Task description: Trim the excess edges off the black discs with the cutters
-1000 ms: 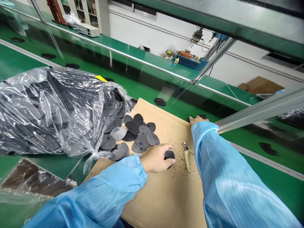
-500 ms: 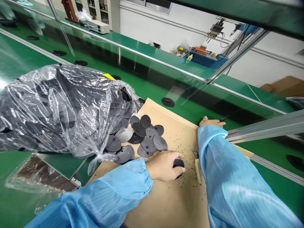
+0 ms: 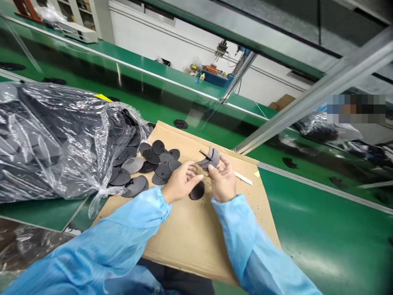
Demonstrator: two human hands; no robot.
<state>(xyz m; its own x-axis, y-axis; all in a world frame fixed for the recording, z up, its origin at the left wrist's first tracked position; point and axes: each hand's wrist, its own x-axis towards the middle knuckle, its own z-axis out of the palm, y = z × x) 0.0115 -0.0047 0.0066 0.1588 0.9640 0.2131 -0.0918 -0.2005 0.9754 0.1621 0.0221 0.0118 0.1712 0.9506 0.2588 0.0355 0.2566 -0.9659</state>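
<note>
My right hand (image 3: 224,178) pinches a dark grey curved plastic piece (image 3: 211,157) above the cardboard sheet (image 3: 184,241). It seems to be several thin layers or a folded part; which, I cannot tell. Close by on the left, my left hand (image 3: 184,182) has its thumb stretched toward that piece and its fingers loosely bent, with nothing visible in them. Below and between the hands, a black oval disc (image 3: 197,191) lies on the cardboard. Left of my left hand is a loose pile of grey and black oval discs (image 3: 150,155), some with small pegs.
A large clear plastic bag (image 3: 67,143) full of dark discs lies at the left. Small black crumbs dot the cardboard, and a white strip (image 3: 244,178) lies right of my hand. A slanting metal post (image 3: 294,98) rises behind the green belt (image 3: 307,192).
My right hand has come back from beyond the cardboard's far edge with the curved piece. My left hand has let go of the black disc and moved left. The view has swung right.
</note>
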